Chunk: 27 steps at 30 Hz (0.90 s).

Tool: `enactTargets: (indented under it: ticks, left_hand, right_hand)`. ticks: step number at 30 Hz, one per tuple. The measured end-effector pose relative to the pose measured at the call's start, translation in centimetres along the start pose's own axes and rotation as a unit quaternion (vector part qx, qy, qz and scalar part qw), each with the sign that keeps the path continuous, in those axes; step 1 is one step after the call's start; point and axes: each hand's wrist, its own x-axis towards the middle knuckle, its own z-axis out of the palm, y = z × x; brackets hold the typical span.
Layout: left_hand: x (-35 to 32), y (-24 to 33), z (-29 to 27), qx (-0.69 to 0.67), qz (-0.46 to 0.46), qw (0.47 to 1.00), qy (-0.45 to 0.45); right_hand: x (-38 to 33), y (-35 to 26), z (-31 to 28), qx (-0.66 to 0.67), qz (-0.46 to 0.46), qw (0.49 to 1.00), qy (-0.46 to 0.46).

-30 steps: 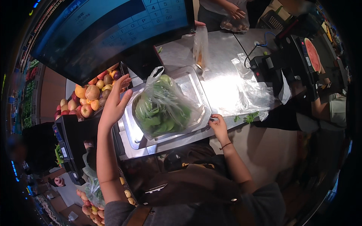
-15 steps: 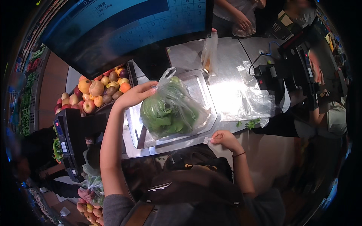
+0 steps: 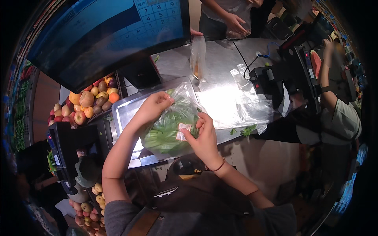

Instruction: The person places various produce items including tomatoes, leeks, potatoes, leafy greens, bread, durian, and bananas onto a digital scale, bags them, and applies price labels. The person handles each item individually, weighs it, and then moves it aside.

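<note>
A clear plastic bag of green vegetables (image 3: 167, 131) lies on the steel scale tray (image 3: 126, 108). My left hand (image 3: 155, 106) grips the bag's gathered top near its far end. My right hand (image 3: 204, 137) presses a small white sticker label (image 3: 182, 131) against the side of the bag with thumb and fingers.
A large screen (image 3: 106, 35) hangs above the steel counter (image 3: 220, 74). Loose plastic bags (image 3: 252, 106) lie to the right, beside a label printer (image 3: 271, 78). Mixed fruit (image 3: 90, 102) is piled at left. Another person (image 3: 232, 15) handles a bag across the counter; someone stands at right (image 3: 338, 106).
My right hand rose from the tray's front edge to the bag, now holding a label on it. My left hand moved from open in the air to gripping the bag's top.
</note>
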Motion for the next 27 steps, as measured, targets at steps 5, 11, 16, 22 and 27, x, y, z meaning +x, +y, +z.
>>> enactTargets:
  ticks: [5,11,16,22,27]
  left_hand:
    - [1.4,2.8,3.1,-0.095,-0.053,0.993,-0.038]
    - [6.9,9.5,9.1,-0.179,-0.025,0.981,-0.066]
    - [18.1,11.3,14.9,-0.287,0.076,0.955,-0.018]
    - [30.7,3.6,20.4,-0.269,0.083,0.953,0.115]
    - [26.8,3.1,20.6,-0.160,0.115,0.979,0.050]
  right_hand:
    - [0.1,4.2,-3.9,-0.103,-0.374,0.919,-0.074]
    - [4.9,10.7,-8.3,-0.025,-0.183,0.982,0.048]
    - [13.5,17.1,-12.6,0.066,-0.078,0.991,0.088]
    - [21.0,25.2,-12.1,0.132,0.027,0.991,-0.018]
    - [22.2,18.7,-11.8,0.037,-0.110,0.983,0.140]
